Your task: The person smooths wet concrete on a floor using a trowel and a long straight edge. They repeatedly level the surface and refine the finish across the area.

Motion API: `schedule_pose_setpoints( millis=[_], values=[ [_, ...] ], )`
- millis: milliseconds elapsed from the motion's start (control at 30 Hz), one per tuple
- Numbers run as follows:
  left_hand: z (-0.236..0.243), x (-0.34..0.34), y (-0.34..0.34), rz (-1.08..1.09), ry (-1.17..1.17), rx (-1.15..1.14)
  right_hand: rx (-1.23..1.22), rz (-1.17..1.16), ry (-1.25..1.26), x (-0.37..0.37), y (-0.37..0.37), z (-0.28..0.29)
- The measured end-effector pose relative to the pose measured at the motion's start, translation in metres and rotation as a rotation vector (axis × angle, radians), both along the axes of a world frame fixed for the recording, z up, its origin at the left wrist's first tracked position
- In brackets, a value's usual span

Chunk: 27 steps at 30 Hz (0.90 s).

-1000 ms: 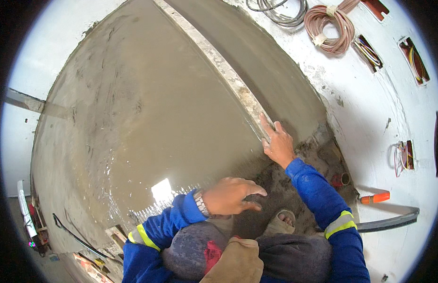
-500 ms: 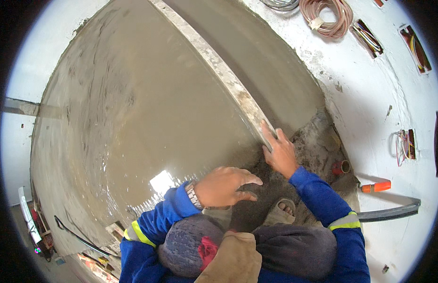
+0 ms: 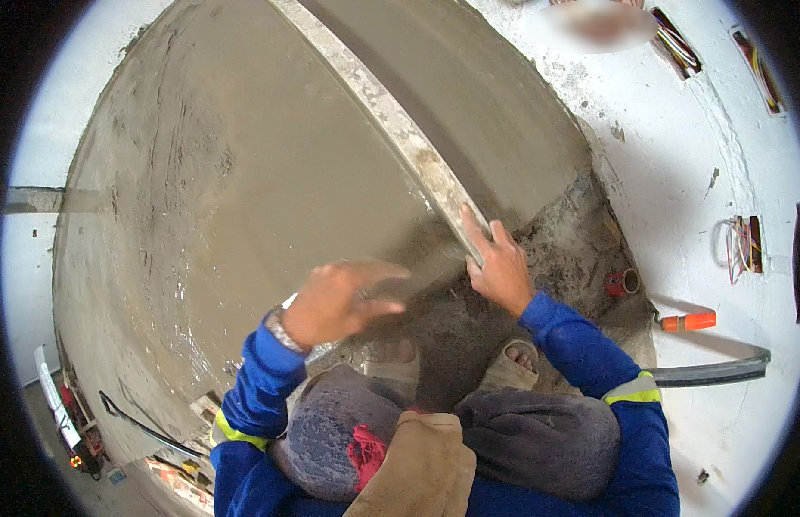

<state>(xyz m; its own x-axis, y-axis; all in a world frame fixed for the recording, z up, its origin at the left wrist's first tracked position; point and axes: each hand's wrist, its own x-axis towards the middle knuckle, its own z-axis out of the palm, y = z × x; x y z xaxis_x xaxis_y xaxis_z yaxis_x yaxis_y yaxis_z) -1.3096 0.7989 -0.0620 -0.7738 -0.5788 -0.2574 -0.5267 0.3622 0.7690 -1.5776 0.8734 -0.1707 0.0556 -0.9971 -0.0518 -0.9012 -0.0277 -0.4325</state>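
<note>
A long, pale screed straightedge, spotted with mortar, lies across the wet grey screed from the far edge down toward me. My right hand grips its near end, the index finger stretched along the top and the thumb at the side. To the left, my left hand hovers over the screed near my knee with nothing in it. Its thumb and fingers are apart, slightly smeared by motion. A watch is on that wrist. Rough, darker mortar lies beside my right hand.
White walls bound the screed, with open wire boxes on the right. An orange-handled tool and a dark curved strip lie at the right. A small red pipe end is near the corner. A black bent rod lies lower left.
My left hand has moved left and farther from my body, fingers still apart. My right hand and the straightedge's near end have shifted slightly left and away.
</note>
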Motion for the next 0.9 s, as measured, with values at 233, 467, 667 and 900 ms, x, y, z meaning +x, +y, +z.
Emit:
schedule_pose_setpoints(
  millis=[233, 467, 667, 900],
  values=[
    [-0.002, 0.035, -0.016, 0.285, 0.016, -0.005, -0.029, 0.007, 0.001, 0.010, 0.003, -0.005],
    [0.008, 0.014, -0.029, 0.230, -0.007, -0.096, 0.053, -0.013, -0.040, 0.036, -0.059, 0.004],
    [0.004, 0.040, -0.026, 0.282, -0.005, -0.102, 0.038, 0.031, -0.033, 0.028, -0.009, 0.006],
    [-0.021, 0.036, -0.064, 0.251, 0.046, -0.238, 0.191, 0.060, -0.039, 0.012, 0.020, 0.016]
  ],
)
